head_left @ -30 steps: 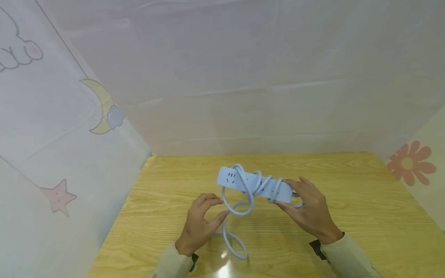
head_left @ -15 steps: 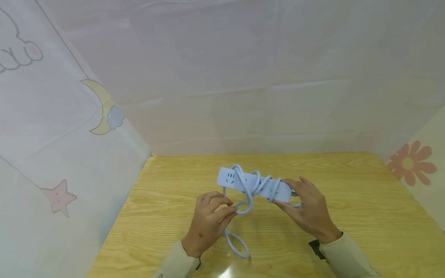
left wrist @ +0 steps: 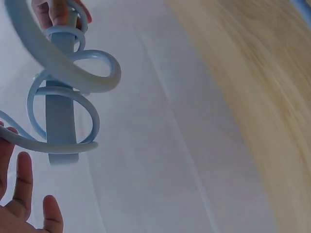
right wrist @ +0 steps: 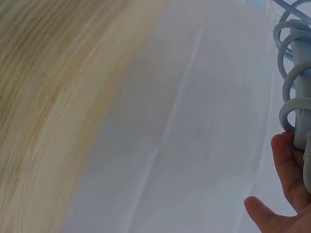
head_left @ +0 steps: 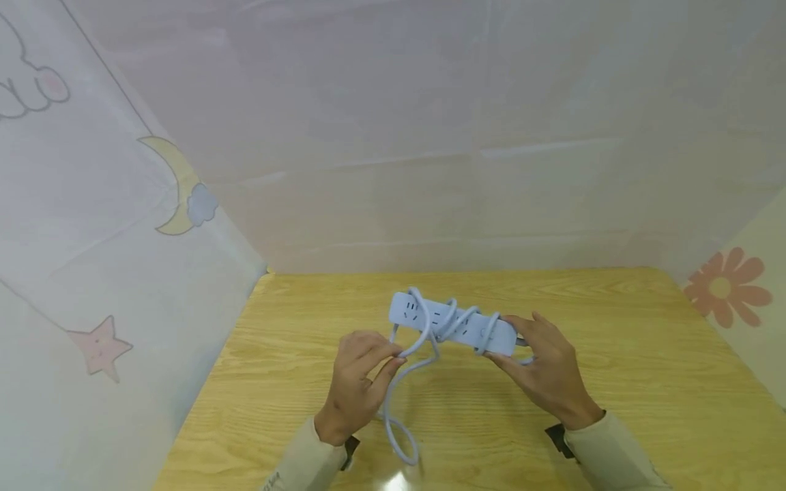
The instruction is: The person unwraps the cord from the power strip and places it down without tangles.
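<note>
A white power strip point(head_left: 445, 322) is held up over the table, slanting down to the right, its sockets facing the head camera. Its white cord point(head_left: 420, 363) winds around it in several loose turns, and a slack loop hangs below toward the table. My right hand point(head_left: 546, 368) grips the strip's right end between thumb and fingers. With thumb and fingertips my left hand point(head_left: 361, 382) pinches the cord just below the strip's left end. In the left wrist view, loose coils circle the strip point(left wrist: 61, 116). The right wrist view shows fingers point(right wrist: 286, 165) at the strip's end.
The wooden table point(head_left: 295, 320) lies beneath both hands. Behind it stands a pale cloth wall point(head_left: 430, 170), with printed side panels point(head_left: 74, 239) at left and right. A bright light reflection shows on the near part of the tabletop.
My left hand has closed on the cord and drawn it left, so the round loop under the strip has opened out. The right hand keeps its hold on the strip, nearly still.
</note>
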The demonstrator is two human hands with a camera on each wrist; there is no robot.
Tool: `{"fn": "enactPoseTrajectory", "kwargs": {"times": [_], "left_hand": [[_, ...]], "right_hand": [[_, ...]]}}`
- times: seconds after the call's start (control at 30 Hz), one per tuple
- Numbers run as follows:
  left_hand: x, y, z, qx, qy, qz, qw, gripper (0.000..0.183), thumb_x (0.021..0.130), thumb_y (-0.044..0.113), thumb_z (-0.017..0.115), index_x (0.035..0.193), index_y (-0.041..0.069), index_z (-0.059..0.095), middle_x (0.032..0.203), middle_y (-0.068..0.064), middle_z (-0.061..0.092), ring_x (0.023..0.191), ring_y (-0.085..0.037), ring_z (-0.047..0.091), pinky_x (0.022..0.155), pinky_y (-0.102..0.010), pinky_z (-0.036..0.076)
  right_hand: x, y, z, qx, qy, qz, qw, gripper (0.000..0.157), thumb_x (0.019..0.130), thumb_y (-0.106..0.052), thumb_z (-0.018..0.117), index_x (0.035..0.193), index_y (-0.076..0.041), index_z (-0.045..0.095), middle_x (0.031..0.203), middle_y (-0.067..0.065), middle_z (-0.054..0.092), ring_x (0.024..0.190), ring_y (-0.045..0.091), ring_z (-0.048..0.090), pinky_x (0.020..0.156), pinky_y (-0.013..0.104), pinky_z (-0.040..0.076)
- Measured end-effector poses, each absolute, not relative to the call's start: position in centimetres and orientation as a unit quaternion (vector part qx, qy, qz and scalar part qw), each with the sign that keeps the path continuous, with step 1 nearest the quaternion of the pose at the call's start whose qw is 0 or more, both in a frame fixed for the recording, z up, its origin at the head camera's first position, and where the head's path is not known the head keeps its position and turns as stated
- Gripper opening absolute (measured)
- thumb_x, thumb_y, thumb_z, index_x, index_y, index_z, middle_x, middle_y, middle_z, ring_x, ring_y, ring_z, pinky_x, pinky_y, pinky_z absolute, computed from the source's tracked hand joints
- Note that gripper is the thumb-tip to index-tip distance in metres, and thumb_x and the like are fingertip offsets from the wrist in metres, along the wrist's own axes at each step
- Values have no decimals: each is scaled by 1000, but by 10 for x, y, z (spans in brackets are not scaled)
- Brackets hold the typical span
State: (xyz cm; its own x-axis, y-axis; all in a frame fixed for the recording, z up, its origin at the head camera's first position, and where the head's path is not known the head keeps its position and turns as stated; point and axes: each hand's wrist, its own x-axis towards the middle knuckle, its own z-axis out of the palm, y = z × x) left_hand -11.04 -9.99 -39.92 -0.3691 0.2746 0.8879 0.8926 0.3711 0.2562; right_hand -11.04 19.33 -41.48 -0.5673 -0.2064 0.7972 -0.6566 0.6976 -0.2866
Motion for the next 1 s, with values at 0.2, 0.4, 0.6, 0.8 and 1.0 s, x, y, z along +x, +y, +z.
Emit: {"fn": "enactPoseTrajectory", "kwargs": {"times": [0.2, 0.4, 0.6, 0.8, 1.0], "left_hand": [[-114, -101, -394, -378, -719, -426, 399, 19, 97, 20, 66, 91, 3, 73, 85, -5, 68, 85, -25, 61, 78, -40, 41], [-119, -102, -390, -363, -711, -440, 411, 23, 97, 21, 66, 89, 1, 71, 83, -8, 68, 80, -26, 62, 75, -39, 42], [-122, -104, -389, -343, -719, -455, 399, 22, 96, 21, 68, 90, 0, 73, 85, -9, 70, 80, -26, 63, 74, -38, 43], [-122, -105, -388, -320, -729, -469, 382, 24, 95, 24, 69, 90, 0, 74, 86, -8, 71, 81, -25, 64, 76, -36, 43], [-122, -106, -389, -316, -736, -466, 375, 9, 86, 5, 75, 91, -2, 73, 85, -9, 71, 79, -25, 65, 76, -35, 44]], "right_hand": [[-112, 194, -416, 257, -834, 297, 388, 71, 94, -61, 53, 112, 6, 67, 94, 18, 72, 62, 25, 67, 91, 67, 45], [-113, 196, -418, 262, -828, 299, 396, 69, 94, -60, 55, 111, 6, 67, 94, 18, 71, 61, 23, 66, 91, 66, 46], [-113, 198, -420, 269, -821, 310, 396, 67, 94, -58, 57, 112, 6, 67, 97, 18, 72, 60, 22, 66, 90, 68, 45], [-111, 200, -421, 271, -827, 314, 380, 68, 94, -59, 56, 112, 6, 67, 95, 17, 71, 63, 23, 67, 93, 64, 45], [-110, 203, -424, 284, -829, 315, 365, 68, 95, -58, 55, 113, 7, 66, 96, 16, 71, 65, 24, 67, 109, 48, 39]]}}
